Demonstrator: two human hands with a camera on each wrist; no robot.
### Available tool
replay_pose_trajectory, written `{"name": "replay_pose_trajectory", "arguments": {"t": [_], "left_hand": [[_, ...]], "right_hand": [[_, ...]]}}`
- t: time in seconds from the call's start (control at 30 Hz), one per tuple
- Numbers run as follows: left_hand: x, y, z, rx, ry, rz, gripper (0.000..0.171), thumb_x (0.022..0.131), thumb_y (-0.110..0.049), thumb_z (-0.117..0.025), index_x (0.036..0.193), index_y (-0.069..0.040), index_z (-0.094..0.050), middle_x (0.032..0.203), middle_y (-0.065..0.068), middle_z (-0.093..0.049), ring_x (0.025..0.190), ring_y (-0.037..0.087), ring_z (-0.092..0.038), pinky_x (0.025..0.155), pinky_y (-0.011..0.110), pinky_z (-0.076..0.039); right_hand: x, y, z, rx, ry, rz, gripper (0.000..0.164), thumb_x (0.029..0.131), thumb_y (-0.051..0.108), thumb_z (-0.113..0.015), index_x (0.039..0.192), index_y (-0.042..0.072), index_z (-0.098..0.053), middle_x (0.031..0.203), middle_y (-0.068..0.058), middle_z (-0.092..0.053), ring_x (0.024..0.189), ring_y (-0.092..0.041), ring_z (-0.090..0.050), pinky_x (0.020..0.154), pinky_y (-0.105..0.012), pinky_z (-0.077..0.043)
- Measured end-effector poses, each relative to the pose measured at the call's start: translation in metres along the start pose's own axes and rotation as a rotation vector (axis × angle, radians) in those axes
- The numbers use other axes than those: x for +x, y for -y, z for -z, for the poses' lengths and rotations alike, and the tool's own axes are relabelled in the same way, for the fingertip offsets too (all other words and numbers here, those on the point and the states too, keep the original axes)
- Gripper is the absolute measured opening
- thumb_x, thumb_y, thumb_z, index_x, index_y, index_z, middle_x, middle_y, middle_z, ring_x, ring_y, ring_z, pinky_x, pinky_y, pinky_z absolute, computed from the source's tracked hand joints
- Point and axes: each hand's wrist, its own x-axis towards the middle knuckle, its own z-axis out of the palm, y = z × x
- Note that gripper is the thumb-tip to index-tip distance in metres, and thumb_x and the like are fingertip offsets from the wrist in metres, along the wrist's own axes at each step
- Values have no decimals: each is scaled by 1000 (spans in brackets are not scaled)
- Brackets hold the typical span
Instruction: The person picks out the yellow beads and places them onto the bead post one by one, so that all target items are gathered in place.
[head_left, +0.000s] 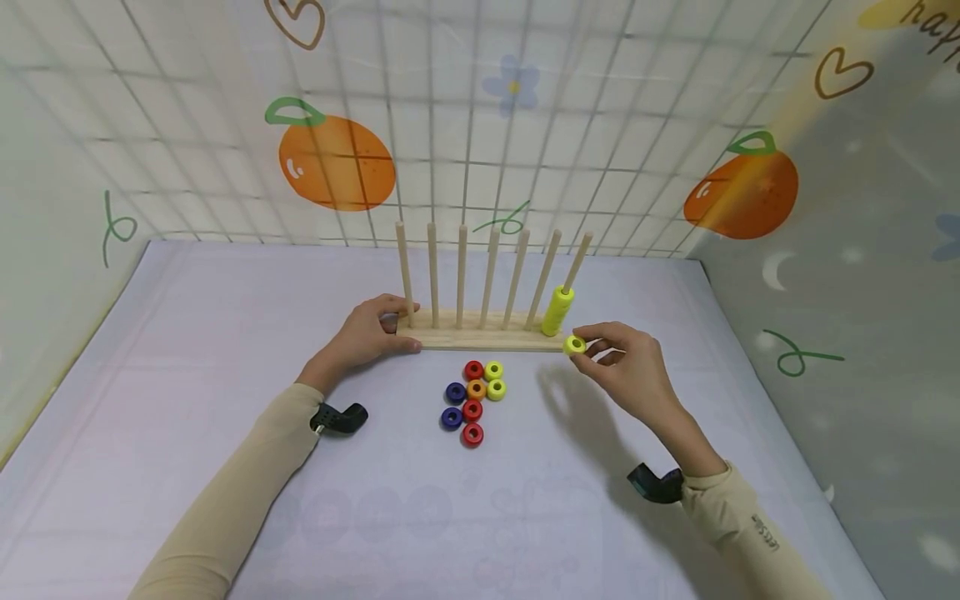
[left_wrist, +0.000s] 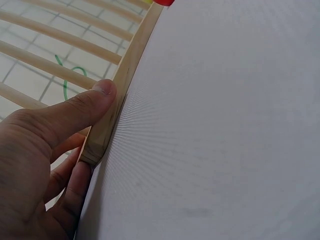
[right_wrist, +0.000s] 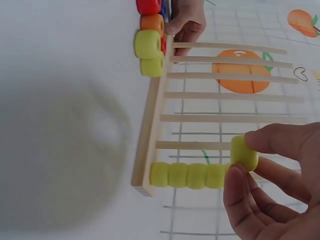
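A wooden rack [head_left: 480, 340] with several upright pegs stands on the table. Its left end is gripped by my left hand [head_left: 371, 329], thumb on the front edge and fingers behind, as the left wrist view also shows. Yellow beads [head_left: 557, 312] are stacked on the rightmost peg. My right hand [head_left: 628, 367] pinches one yellow bead [head_left: 574, 345] between thumb and fingers, in front of that stack and apart from the peg's tip. In the right wrist view the pinched bead [right_wrist: 244, 153] partly covers the top of the stack [right_wrist: 187, 175].
In front of the rack lie loose beads: red [head_left: 472, 434], dark blue [head_left: 452, 417], orange [head_left: 476, 390] and yellow [head_left: 496, 389]. A white cloth [head_left: 337, 517] covers the table. Behind the rack rises a gridded wall [head_left: 450, 108] with printed oranges.
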Motion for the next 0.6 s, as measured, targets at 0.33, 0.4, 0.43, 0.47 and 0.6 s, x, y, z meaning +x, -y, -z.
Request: {"name": "replay_pose_trajectory", "arguments": {"t": [0.33, 0.4, 0.43, 0.47, 0.6], "left_hand": [[0, 0, 0, -7, 2, -1, 72, 72, -25, -93, 135, -8, -62, 134, 5, -55, 120, 26, -60, 92, 30, -54], [1, 0, 0, -8, 4, -3, 72, 72, -25, -92, 135, -8, -62, 135, 5, -54, 120, 26, -60, 92, 30, -53], [1, 0, 0, -9, 3, -3, 72, 72, -25, -92, 136, -8, -62, 135, 5, -54, 120, 26, -60, 93, 31, -53], [1, 0, 0, -7, 3, -2, 72, 72, -25, -92, 136, -8, -62, 135, 5, -54, 121, 26, -60, 93, 31, -53], [0, 0, 0, -7, 3, -1, 72, 72, -25, -92, 136, -8, -62, 135, 5, -54, 120, 26, -60, 92, 31, -54]], "right_hand": [[14, 12, 13, 5, -52, 30, 29, 81, 1, -81, 109, 6, -76, 103, -4, -72, 80, -18, -68, 64, -21, -56], [17, 16, 16, 15, -64, 43, 29, 81, 0, -81, 110, 6, -76, 103, -4, -72, 81, -17, -68, 64, -21, -56], [19, 17, 17, 17, -69, 51, 29, 82, 0, -81, 110, 6, -76, 103, -4, -72, 81, -17, -68, 64, -21, -56], [21, 19, 19, 20, -76, 55, 29, 82, 0, -80, 110, 6, -76, 103, -4, -72, 81, -16, -68, 64, -20, -56], [26, 26, 24, 20, -99, 74, 30, 82, 0, -80, 111, 5, -76, 104, -6, -71, 82, -15, -67, 65, -17, -55]]}}
